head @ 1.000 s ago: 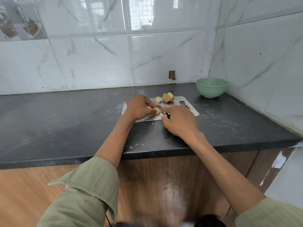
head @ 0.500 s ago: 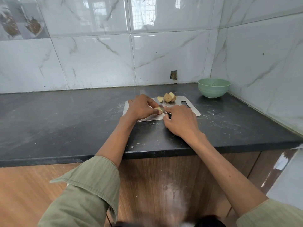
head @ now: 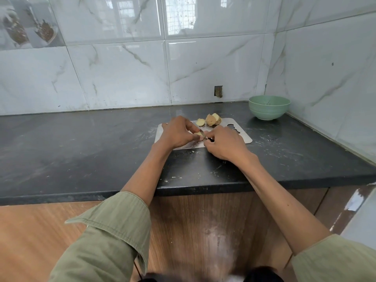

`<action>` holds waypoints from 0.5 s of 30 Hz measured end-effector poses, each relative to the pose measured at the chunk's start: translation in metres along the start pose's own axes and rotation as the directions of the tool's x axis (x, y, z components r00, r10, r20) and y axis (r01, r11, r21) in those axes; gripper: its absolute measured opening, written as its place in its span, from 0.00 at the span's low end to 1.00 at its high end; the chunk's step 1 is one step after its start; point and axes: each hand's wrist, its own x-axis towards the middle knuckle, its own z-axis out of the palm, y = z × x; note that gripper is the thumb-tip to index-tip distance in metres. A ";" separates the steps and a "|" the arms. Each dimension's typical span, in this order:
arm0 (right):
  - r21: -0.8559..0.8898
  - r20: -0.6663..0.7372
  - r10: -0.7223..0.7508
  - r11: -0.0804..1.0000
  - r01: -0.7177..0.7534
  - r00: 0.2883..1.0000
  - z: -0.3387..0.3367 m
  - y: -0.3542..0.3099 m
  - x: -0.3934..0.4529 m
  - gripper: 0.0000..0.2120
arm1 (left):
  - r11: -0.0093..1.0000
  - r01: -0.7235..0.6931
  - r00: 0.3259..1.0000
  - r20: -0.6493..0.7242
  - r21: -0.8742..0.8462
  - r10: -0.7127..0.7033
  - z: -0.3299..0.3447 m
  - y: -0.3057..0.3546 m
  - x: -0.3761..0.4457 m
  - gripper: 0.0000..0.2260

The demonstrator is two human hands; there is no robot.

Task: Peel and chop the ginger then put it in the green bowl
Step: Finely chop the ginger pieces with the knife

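We are cutting ginger.
Our left hand (head: 177,132) pinches a ginger (head: 199,134) bit; our right hand (head: 223,143) grips the knife (head: 202,133) beside it. Next: steady slices, 1 bowl (head: 269,107) waiting.

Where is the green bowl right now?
In the head view, the green bowl sits on the dark counter at the far right, in the corner by the tiled walls, just beyond the right end of the metal cutting board.

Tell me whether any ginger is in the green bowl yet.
No. The green bowl shows no ginger inside; the ginger pieces lie on the metal cutting board.
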 end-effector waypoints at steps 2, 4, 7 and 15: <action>0.013 -0.043 0.011 1.000 -0.010 0.999 0.002 0.001 -0.003 0.16 | 1.000 0.003 1.000 -0.008 0.018 -0.003 0.001 0.000 0.001 0.12; 0.012 -0.099 0.025 1.000 -0.024 0.995 0.004 0.001 -0.008 0.14 | 0.999 0.005 1.000 -0.015 0.049 -0.004 0.001 0.000 0.000 0.13; 0.010 -0.151 0.029 1.000 -0.027 0.988 0.005 -0.001 -0.014 0.14 | 0.999 0.007 1.000 -0.015 0.042 -0.006 0.002 -0.002 0.002 0.13; 0.029 -0.194 0.001 1.000 0.005 0.981 0.000 -0.004 -0.019 0.18 | 1.000 0.022 1.000 0.002 -0.015 -0.022 0.000 -0.001 0.002 0.06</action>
